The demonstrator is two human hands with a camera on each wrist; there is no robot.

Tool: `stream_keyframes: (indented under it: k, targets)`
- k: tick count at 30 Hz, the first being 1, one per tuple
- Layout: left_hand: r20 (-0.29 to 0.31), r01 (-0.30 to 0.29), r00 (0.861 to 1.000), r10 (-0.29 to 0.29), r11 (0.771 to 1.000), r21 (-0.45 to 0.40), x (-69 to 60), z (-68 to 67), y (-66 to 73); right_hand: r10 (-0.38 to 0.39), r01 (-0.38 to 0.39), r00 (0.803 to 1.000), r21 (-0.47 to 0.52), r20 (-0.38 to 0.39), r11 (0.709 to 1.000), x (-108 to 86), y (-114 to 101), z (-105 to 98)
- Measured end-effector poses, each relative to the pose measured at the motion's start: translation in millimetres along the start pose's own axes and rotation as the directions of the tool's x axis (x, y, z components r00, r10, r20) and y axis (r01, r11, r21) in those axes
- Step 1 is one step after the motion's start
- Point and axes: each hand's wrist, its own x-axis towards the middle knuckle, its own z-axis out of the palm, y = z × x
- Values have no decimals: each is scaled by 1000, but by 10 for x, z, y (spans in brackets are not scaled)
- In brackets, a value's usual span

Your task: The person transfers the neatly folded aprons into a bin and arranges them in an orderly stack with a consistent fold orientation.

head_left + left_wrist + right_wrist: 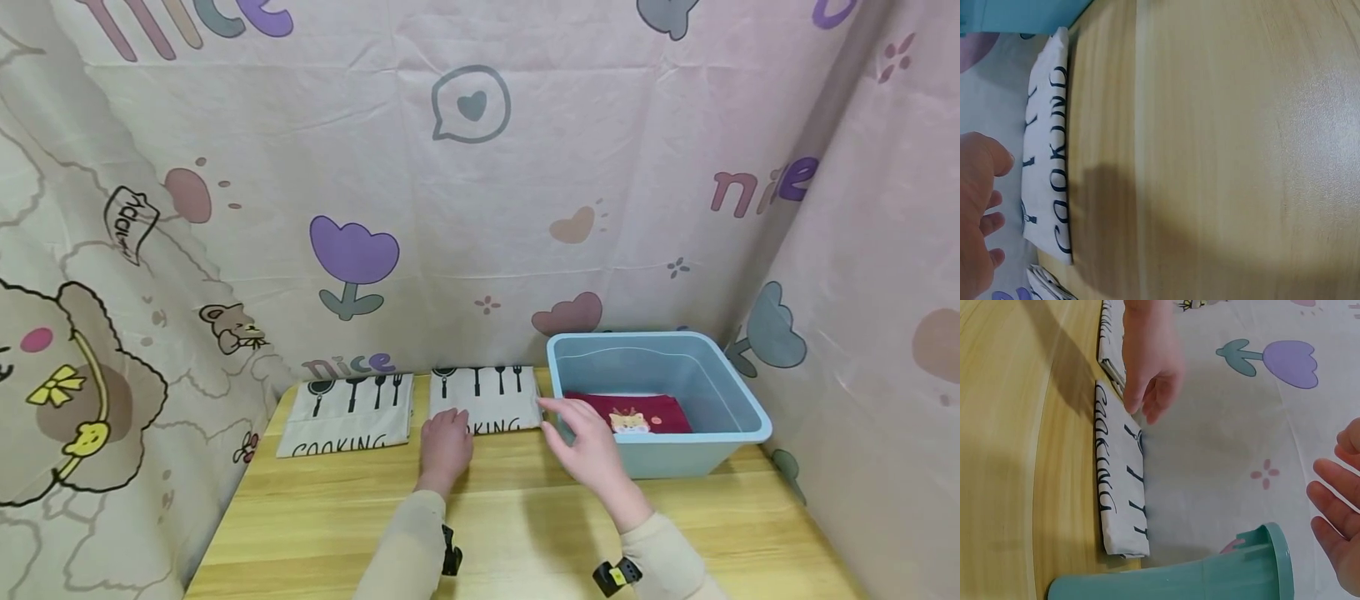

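Two folded white cloths printed with black utensils and "COOKING" lie side by side at the back of the table. My left hand (446,448) is over the left front corner of the right-hand folded cloth (504,390); its fingers are relaxed and hold nothing. Near that cloth's right edge is my right hand (591,450), fingers loosely spread and nothing in them. In the right wrist view, both the left hand (1155,359) and the right hand (1342,506) appear raised above the table. Further left lies the other folded cloth (347,421).
A light blue plastic bin (667,460) stands at the right, close beside the right hand. A dark red cloth (667,414) with a cartoon animal lies inside it. Printed curtains (480,217) hang behind and at both sides of the wooden table (517,542).
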Motion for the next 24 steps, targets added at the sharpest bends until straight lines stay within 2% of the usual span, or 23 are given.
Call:
stream_keyframes:
  k: [9,16,24]
  targets:
    - [38,11,999,-11,1000,-20,-8,77,-60,-1,1,1000,15,10,1000,-11,-38,46]
    - [107,18,994,-15,1000,-21,-30,123,-111,35,-35,999,10,39,999,-26,-85,83]
    - [179,14,984,-12,1000,-13,-42,187,-128,34,-38,997,49,73,998,-49,-156,256]
